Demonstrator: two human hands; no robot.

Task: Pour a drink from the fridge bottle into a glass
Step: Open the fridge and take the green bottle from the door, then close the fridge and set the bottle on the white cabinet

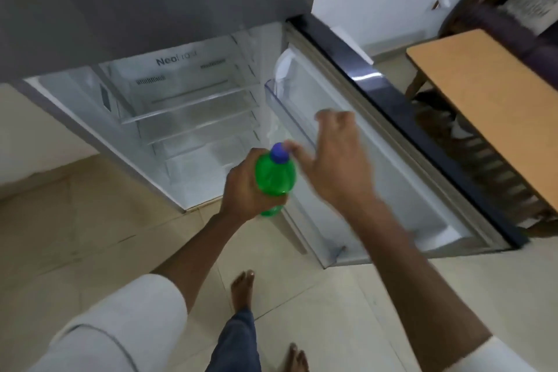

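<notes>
Before the open fridge (193, 118), the left hand (244, 190) grips a green bottle (274, 181) while the right hand (335, 160), blurred, seems loosely spread beside its cap (279, 152).

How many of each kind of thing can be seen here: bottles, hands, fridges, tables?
Green bottle with a blue cap, held by the left hand: 1
Hands: 2, the left hand and the right hand
Fridge, door open: 1
Wooden table: 1
Glasses: 0 in view
Total: 5
</notes>
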